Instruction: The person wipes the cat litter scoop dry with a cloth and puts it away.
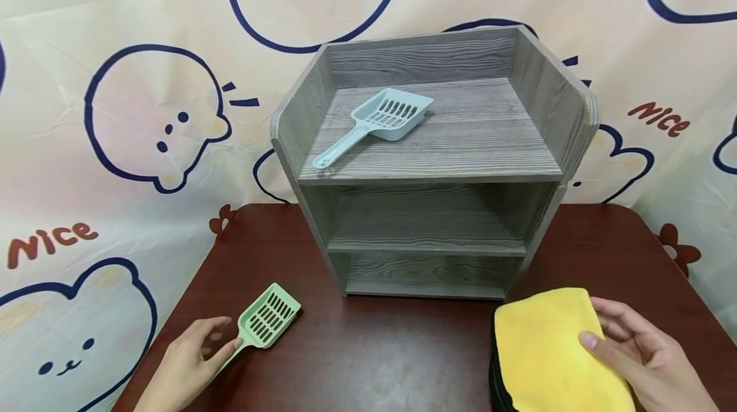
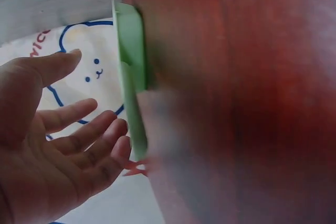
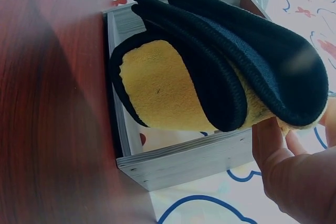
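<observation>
Grey shelf [image 1: 426, 213] stands on desk [image 1: 368, 354]. Your left hand [image 1: 187, 361], left-front of shelf: fingers apart, near handle of green scoop [image 1: 267, 317]; contact cannot be told. Green scoop lies on desk, left-front of shelf. Your right hand [image 1: 647, 354], right-front of shelf: fingers clamped on folded yellow cloth [image 1: 553, 341], thumb on upper face. Cloth shows dark underside in folds. Pale blue scoop [image 1: 391, 114] rests on shelf's top board, left half, handle toward front-left corner.
</observation>
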